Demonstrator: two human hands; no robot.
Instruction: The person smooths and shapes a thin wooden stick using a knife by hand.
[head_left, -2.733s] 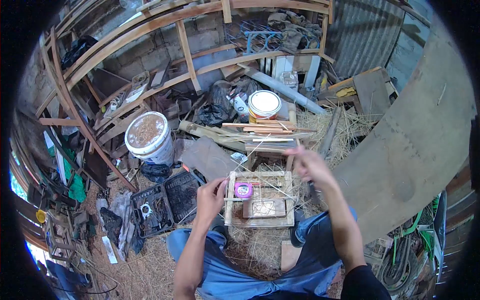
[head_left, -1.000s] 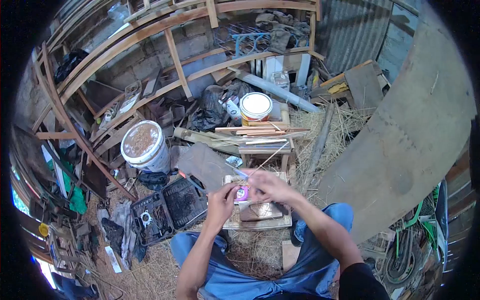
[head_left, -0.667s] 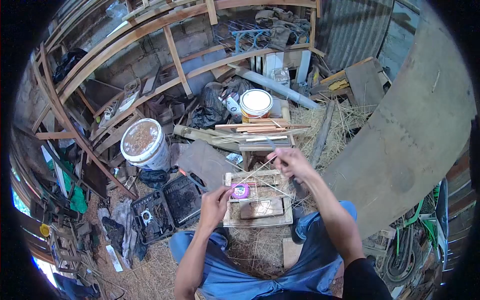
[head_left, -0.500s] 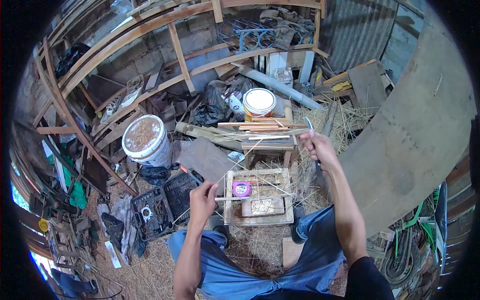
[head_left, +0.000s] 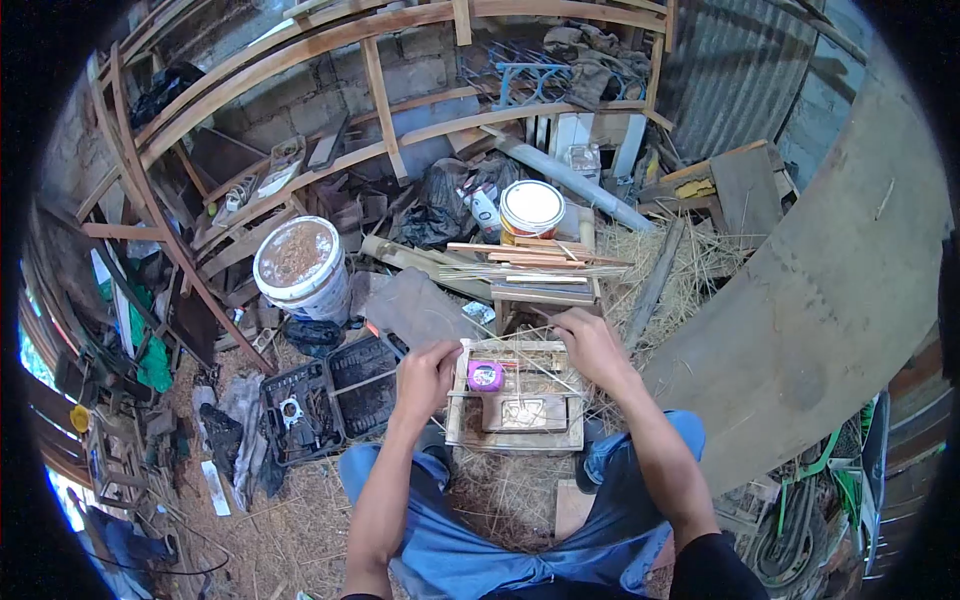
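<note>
My left hand [head_left: 423,378] is closed at the left edge of a small wooden frame stand [head_left: 515,440], pinching a thin bamboo strip that its fingers largely hide. Over the frame's far right corner, my right hand [head_left: 590,347] is wrapped around a knife, its blade [head_left: 542,313] pointing up and left. A purple tape measure [head_left: 486,376] lies in the frame's left part. Nearer me, a wooden block [head_left: 525,413] with a pale marked top rests there. Beyond the frame, a small wooden bench [head_left: 545,292] carries several reddish wood strips [head_left: 540,252] and thin bamboo strips [head_left: 470,272].
A white bucket [head_left: 300,265] with a dirty lid and an open black tool case [head_left: 360,385] are on the left. Behind the bench stands a lidded paint can [head_left: 532,207]. A large board [head_left: 800,300] leans at right. Straw and shavings litter the floor.
My right hand has come down and left with the knife, from beside the bench to the frame. My left hand has shifted slightly right and up. The view has tilted slightly.
</note>
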